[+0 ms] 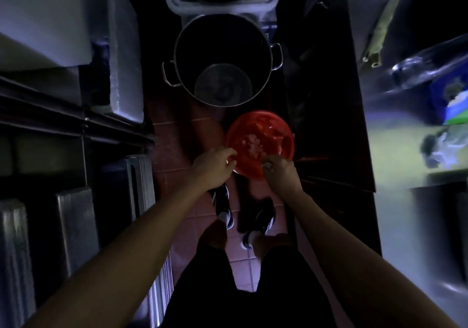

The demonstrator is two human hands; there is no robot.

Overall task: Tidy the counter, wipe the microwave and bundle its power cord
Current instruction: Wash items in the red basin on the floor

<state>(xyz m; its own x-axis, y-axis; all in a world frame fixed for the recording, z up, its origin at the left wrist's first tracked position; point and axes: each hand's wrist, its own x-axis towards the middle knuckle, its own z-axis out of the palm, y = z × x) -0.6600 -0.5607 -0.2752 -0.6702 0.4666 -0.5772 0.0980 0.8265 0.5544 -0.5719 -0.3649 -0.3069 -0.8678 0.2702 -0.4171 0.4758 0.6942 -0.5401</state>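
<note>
Bowl (260, 143), red, is pinched at its near rim by my left hand (215, 167) while my right hand (279, 169) grips scraps, clearing it over the floor.

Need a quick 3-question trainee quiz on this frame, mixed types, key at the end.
1. True or false: the left hand grips the near rim of the red bowl.
2. What stands on the floor just beyond the bowl?
A. a metal stockpot
B. a wooden crate
C. a folded chair
3. Fill in: the right hand is at the bowl's near-right edge, pinching something small and ____.

Key
1. True.
2. A; it stands open, with a smaller round item inside.
3. Pale; the dim picture does not show what it is.
</note>
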